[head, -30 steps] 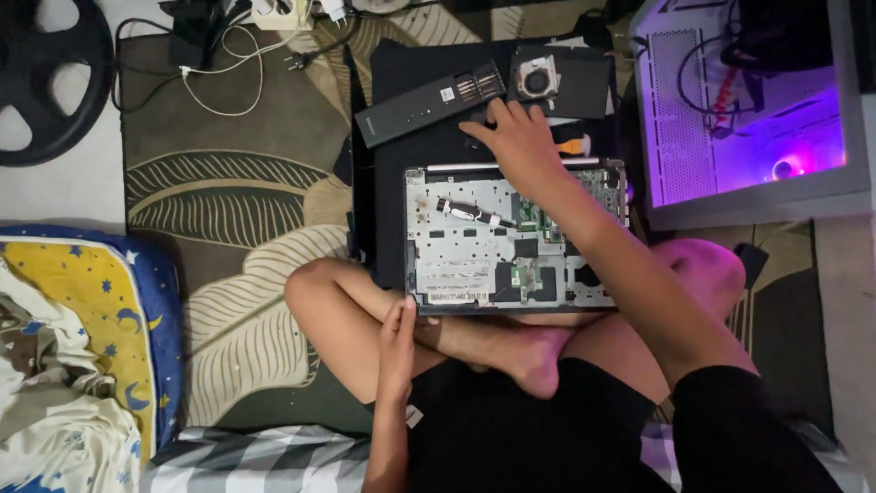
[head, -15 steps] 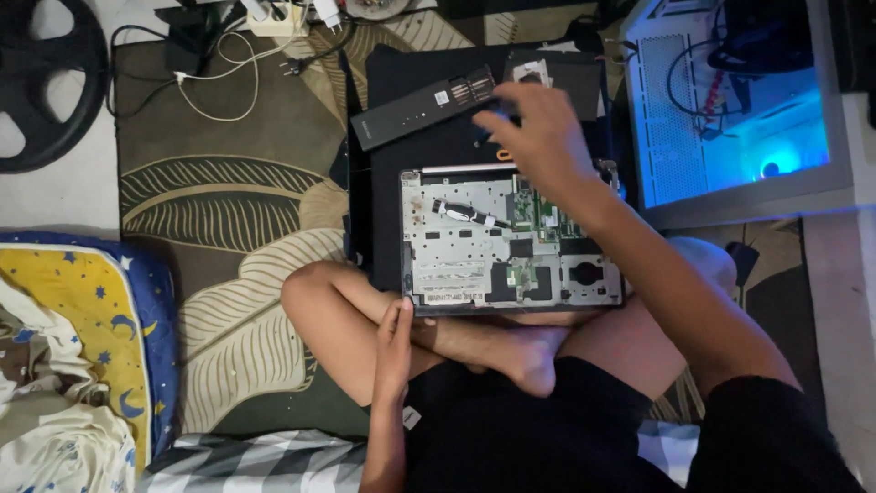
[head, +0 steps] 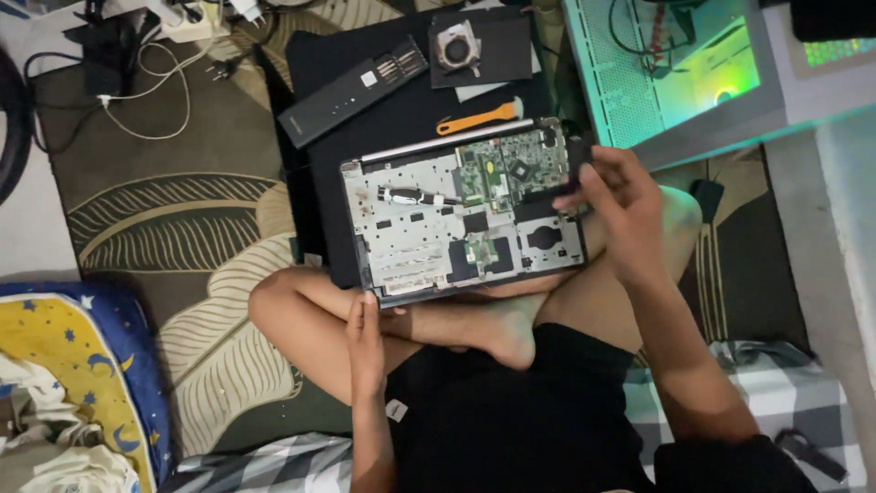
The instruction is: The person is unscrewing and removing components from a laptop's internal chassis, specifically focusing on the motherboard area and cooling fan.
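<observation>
An opened laptop base (head: 429,237), its cover off and a green circuit board (head: 502,173) showing, rests across my crossed legs. My right hand (head: 613,208) is at the laptop's right edge, with fingers pinched close together over the board's right side. Whether they hold something small is unclear. My left hand (head: 365,342) lies flat on my shin and touches the laptop's near left corner, holding nothing. Beyond the laptop lie an orange pry tool (head: 479,116) and a long black bit case (head: 351,87) on a black mat (head: 319,55).
A small round fan (head: 456,46) sits on a dark cover panel (head: 502,59) at the far side. A glowing computer case (head: 693,73) stands to the right. Cables and a power strip (head: 155,55) lie far left, on a leaf-patterned rug (head: 182,210). A blue and yellow pillow (head: 64,356) sits near left.
My right hand has drawn back from the tools beyond the laptop to the laptop's right edge. The left hand has stayed on my leg. The case's glow went from purple to green.
</observation>
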